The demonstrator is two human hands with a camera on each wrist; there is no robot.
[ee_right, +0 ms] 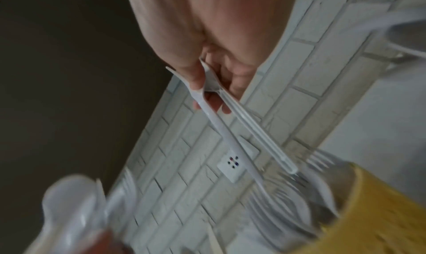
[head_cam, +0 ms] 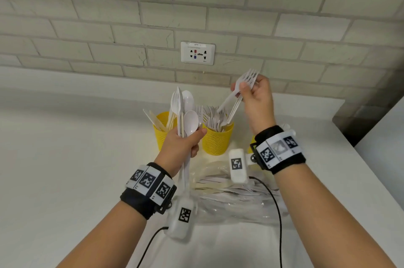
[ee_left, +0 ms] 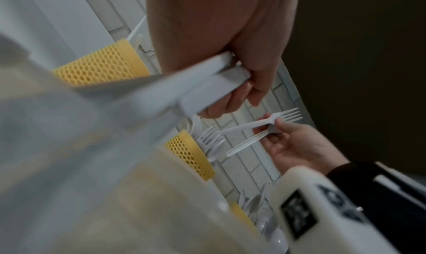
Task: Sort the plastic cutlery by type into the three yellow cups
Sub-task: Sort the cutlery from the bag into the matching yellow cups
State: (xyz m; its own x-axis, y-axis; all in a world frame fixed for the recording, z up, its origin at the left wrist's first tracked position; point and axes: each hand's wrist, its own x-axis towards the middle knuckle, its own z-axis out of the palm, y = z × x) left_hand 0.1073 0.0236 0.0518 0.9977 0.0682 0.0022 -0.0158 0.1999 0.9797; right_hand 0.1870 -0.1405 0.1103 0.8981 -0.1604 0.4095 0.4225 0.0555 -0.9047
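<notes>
Careful: your right hand [head_cam: 256, 101] pinches 2 forks [head_cam: 237, 98] splayed apart above the fork cup [head_cam: 216, 138]; 1 handle could miss the rim toward 12 o'clock, while your left hand [head_cam: 181, 144] clamps a mixed bundle [head_cam: 185, 114].

Three yellow cups [ee_left: 101, 64] showed in the left wrist view, two unobstructed in the head view. Two hands [head_cam: 181, 145] were up. The right hand held two or three forks [head_cam: 244, 84]; the bundle's count stayed unclear.
</notes>
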